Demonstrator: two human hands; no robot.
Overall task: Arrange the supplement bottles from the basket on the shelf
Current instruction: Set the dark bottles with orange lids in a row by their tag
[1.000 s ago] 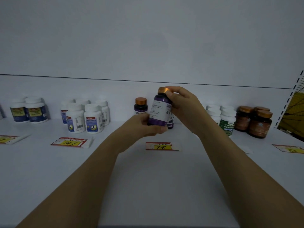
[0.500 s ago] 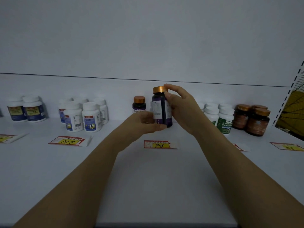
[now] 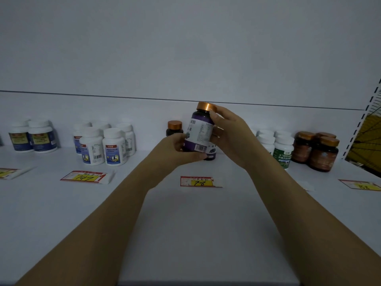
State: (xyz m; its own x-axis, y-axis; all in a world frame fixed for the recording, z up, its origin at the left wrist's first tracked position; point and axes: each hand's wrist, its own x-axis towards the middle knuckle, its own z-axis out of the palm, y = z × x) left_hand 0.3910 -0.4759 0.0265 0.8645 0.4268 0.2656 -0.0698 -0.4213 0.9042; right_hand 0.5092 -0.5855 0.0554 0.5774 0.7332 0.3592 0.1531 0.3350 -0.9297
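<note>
A purple supplement bottle [image 3: 199, 131] with a copper cap and white label is held slightly tilted above the white shelf [image 3: 195, 223], near its back. My left hand [image 3: 177, 150] grips its lower part from the left. My right hand [image 3: 228, 133] holds its upper side and cap from the right. Behind it stand two matching purple bottles: one [image 3: 174, 129] to the left, one [image 3: 210, 152] mostly hidden under the held bottle. No basket is in view.
Along the back stand white bottles with blue labels [image 3: 33, 137], more white bottles [image 3: 103, 145], white bottles with green labels [image 3: 282, 149] and brown bottles [image 3: 321, 153]. Price tags "147" [image 3: 86, 177] and "78" [image 3: 199, 182] lie flat on the shelf. A perforated upright [image 3: 367, 112] bounds the right side.
The held bottle has been turned between both hands, so more of its label front shows, and it sits slightly higher than half a second ago.
</note>
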